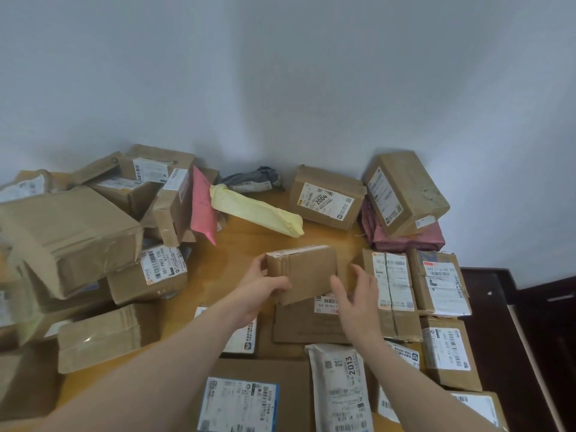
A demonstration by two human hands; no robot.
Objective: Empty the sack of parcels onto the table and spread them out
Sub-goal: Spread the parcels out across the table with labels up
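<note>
My left hand (pixel 265 286) grips the left end of a small brown cardboard box (pixel 307 274), held tilted just above the wooden table (pixel 246 244). My right hand (pixel 358 296) hovers at the box's right side, fingers spread and relaxed, holding nothing. Under the box lies a flat brown parcel (pixel 307 325) with a barcode label. Many cardboard parcels cover the table. No sack is in view.
A heap of boxes (pixel 71 232) fills the left. A yellow soft bag (pixel 258 210), a pink envelope (pixel 202 204) and a grey bag (pixel 252 179) lie at the back. Labelled boxes (pixel 436 285) line the right edge; a white mailer (pixel 343 388) sits near me. The wall is behind.
</note>
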